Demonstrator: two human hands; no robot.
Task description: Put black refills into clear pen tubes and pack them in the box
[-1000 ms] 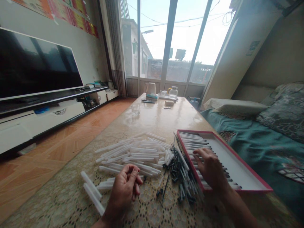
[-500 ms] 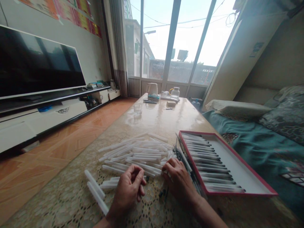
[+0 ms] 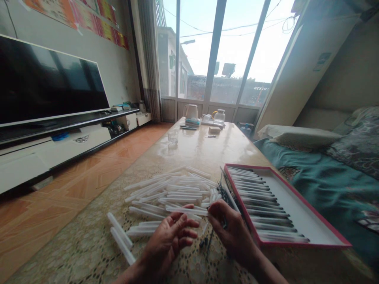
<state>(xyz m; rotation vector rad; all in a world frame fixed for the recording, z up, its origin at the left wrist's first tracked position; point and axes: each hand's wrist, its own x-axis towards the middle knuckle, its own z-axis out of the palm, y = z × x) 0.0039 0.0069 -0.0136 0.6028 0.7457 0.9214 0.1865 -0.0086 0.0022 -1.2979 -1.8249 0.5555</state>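
My right hand (image 3: 232,230) is closed on one end of a white translucent pen barrel (image 3: 185,211), which points left across the fingers of my left hand. My left hand (image 3: 174,238) is half curled with its fingers apart, the barrel passing over its forefinger and near its thumb. Behind both hands lies a loose pile of similar white barrels (image 3: 166,187). Thin dark pen refills (image 3: 226,193) lie beside my right hand, close to the box. Small black pieces (image 3: 203,242) rest on the tablecloth between the hands.
A red-rimmed box (image 3: 310,209) on the right holds a row of pens with dark ends. Two barrels (image 3: 120,232) lie apart at the left. Farther along the table (image 3: 213,152) stand a drinking glass (image 3: 172,138), a white kettle (image 3: 191,112) and a glass pot (image 3: 219,115).
My right hand has lifted a white barrel from by the pile and turned it leftward. My left hand has moved right and loosened from a closed shape, its fingers now apart beneath the barrel.
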